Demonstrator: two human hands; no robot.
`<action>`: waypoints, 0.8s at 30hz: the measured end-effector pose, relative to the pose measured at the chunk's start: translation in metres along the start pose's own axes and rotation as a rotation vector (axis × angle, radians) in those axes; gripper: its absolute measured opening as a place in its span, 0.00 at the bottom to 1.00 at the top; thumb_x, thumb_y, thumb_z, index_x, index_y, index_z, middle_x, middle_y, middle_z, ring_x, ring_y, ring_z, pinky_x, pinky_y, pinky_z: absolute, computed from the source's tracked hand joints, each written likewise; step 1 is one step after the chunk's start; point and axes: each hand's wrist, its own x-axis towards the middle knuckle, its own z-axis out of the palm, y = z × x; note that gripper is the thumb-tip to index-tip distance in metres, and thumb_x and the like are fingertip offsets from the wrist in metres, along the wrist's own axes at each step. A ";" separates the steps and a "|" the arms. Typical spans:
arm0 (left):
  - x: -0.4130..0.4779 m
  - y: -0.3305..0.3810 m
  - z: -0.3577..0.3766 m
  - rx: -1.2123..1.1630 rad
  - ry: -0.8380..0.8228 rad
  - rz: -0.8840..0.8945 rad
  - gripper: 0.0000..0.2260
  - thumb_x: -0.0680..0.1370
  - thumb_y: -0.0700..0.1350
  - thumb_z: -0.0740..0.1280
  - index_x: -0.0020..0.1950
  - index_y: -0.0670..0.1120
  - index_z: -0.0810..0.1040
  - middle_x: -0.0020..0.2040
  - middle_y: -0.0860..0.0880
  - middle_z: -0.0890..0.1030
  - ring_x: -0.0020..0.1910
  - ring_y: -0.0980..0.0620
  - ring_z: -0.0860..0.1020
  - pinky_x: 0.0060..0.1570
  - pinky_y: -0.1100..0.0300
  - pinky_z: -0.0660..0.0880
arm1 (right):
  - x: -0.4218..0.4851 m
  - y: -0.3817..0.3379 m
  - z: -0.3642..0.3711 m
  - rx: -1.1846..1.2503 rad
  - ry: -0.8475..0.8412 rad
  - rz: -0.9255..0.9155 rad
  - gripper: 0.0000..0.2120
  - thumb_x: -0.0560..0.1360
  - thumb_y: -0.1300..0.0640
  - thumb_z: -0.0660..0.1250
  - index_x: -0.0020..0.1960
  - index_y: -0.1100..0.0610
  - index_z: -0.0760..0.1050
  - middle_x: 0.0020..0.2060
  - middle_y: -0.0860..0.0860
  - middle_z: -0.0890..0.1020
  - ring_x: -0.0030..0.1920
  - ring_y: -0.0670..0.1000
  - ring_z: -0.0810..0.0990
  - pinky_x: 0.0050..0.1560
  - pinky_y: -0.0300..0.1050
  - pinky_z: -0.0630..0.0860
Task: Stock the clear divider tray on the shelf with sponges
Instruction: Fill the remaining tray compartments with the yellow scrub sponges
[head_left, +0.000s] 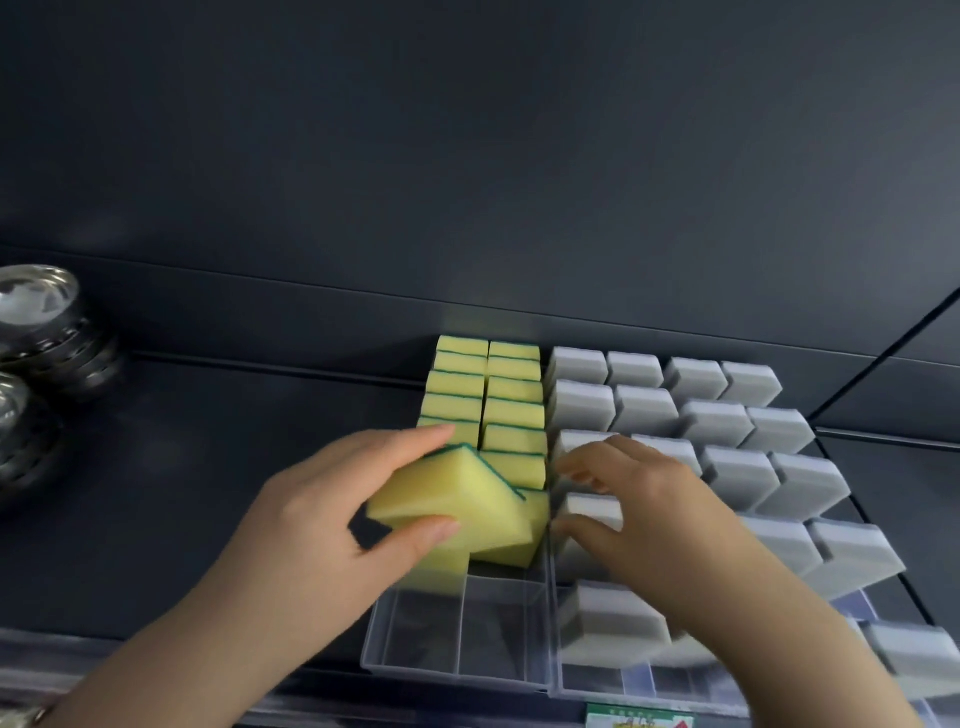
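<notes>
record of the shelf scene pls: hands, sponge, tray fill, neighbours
left hand: grips a yellow sponge, thumb and fingers on opposite sides
yellow sponge: tilted, at the front end of the filled rows
clear divider tray: two rows of stocked sponges standing on edge at the back; front cells bare
right hand: over the grey sponges beside the tray; grip unclear, blurred
far left: stacked steel bowls on the shelf
</notes>
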 end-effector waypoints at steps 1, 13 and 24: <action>0.003 0.001 0.004 0.004 -0.056 -0.014 0.22 0.69 0.58 0.66 0.63 0.60 0.72 0.56 0.66 0.75 0.56 0.68 0.73 0.54 0.78 0.65 | -0.006 0.002 -0.002 0.055 0.031 -0.009 0.16 0.71 0.49 0.70 0.58 0.45 0.73 0.48 0.35 0.73 0.51 0.36 0.73 0.52 0.37 0.73; 0.028 0.011 0.054 0.161 -0.320 -0.028 0.18 0.73 0.56 0.68 0.61 0.61 0.68 0.53 0.66 0.69 0.50 0.65 0.68 0.49 0.69 0.69 | -0.027 0.005 0.016 0.253 0.237 -0.126 0.19 0.68 0.44 0.67 0.58 0.42 0.70 0.50 0.35 0.74 0.53 0.35 0.73 0.55 0.26 0.67; 0.017 -0.001 0.045 0.203 -0.319 -0.057 0.21 0.74 0.54 0.67 0.67 0.60 0.69 0.56 0.69 0.65 0.56 0.68 0.65 0.56 0.76 0.62 | -0.013 0.010 0.035 0.052 0.257 -0.230 0.09 0.64 0.56 0.69 0.44 0.53 0.77 0.41 0.47 0.79 0.41 0.50 0.79 0.39 0.44 0.79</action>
